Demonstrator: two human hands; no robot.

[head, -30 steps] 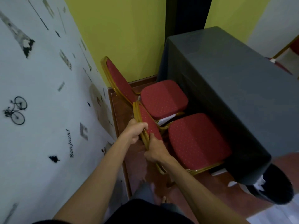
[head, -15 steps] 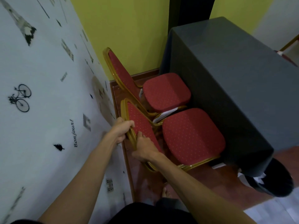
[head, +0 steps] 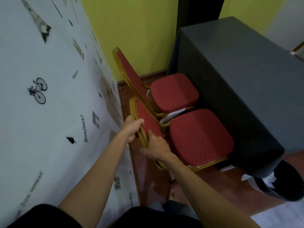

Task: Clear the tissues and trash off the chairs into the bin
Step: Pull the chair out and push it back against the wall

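Two red chairs with gold frames stand side by side between the wall and a table. My left hand (head: 132,129) grips the top of the near chair's (head: 200,137) backrest. My right hand (head: 155,148) holds the same backrest lower down, on its front edge. The far chair (head: 174,92) stands just beyond, its seat bare. A white tissue or paper (head: 172,115) lies wedged between the two seats. A black bin (head: 289,185) with white trash in it sits on the floor at the lower right, partly under the table's corner.
A table under a dark grey cloth (head: 243,83) crowds the chairs from the right. A white patterned wall (head: 49,104) is close on the left, a yellow wall (head: 131,30) behind. A white scrap (head: 227,168) lies on the brown floor by the near chair.
The near chair's backrest has shifted left toward the wall with both hands on it, and the view has swung slightly right.
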